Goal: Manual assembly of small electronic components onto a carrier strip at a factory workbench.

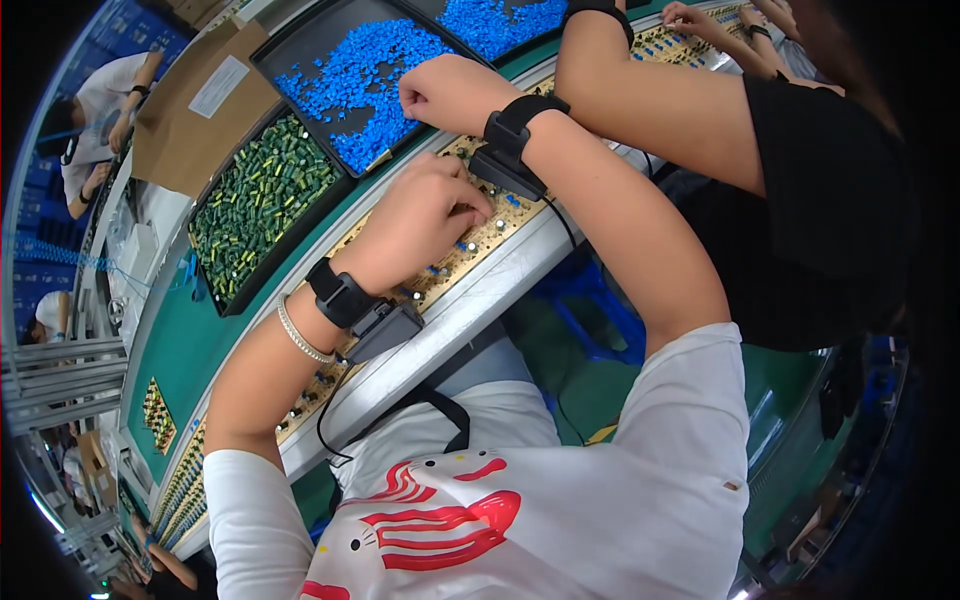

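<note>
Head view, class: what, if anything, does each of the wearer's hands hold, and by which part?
Cannot be told: the left hand, over a tan circuit board, and right hand, near small blue components, are curled, hiding any hold.

- Workbench (160, 345): green top, pale metal rail (485, 305) along the near edge.
- Stool (620, 335): blue, beneath the bench.
- Floor (575, 400): green.
- Far left: metal framework (60, 375); blue storage bins (110, 40) beyond.
- Lighting: bright white strip (45, 510), lower left.
</note>
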